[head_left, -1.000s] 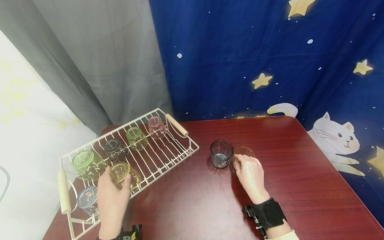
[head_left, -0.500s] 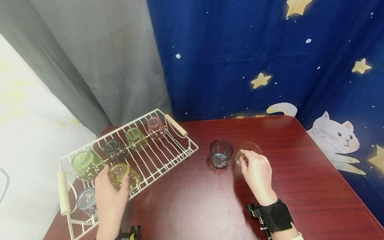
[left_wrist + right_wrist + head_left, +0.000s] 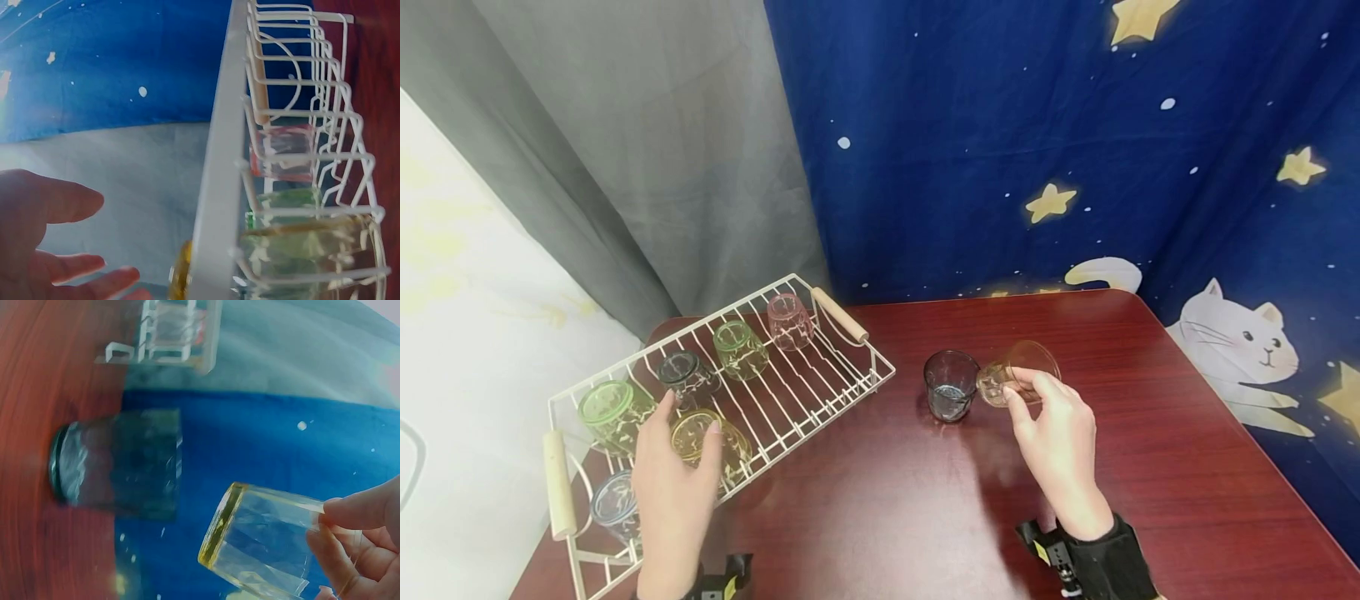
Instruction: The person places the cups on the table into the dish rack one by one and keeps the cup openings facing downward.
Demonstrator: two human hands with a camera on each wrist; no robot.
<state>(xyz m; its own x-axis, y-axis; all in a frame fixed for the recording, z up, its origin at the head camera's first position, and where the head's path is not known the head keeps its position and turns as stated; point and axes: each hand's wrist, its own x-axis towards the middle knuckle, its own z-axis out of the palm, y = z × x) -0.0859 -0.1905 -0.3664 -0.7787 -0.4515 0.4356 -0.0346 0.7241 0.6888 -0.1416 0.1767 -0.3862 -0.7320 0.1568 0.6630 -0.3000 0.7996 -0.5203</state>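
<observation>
In the head view, my right hand (image 3: 1060, 446) pinches a pale amber glass (image 3: 996, 383) near its rim. Its thick base points left, so the glass lies tilted; the right wrist view shows it raised above the table. Beside it a dark grey glass (image 3: 952, 390) stands upright on the table. My left hand (image 3: 668, 492) is over the white wire rack (image 3: 672, 336), thumb and fingers spread around an upside-down yellow glass (image 3: 695, 433). In the left wrist view those fingers (image 3: 75, 201) are apart from the yellow glass (image 3: 180, 275).
Upside-down glasses share the rack: green ones (image 3: 608, 404), a dark one (image 3: 680, 367), a pink one (image 3: 790, 321) and a blue one (image 3: 615, 497). Wooden handles (image 3: 840, 315) stand at the rack's ends. Curtains (image 3: 955, 150) hang behind the reddish-brown table (image 3: 865, 500).
My right hand has lifted the amber glass and tipped it sideways, moving slightly right. My left thumb and fingers have spread wider, coming off the yellow glass, which stays in the rack.
</observation>
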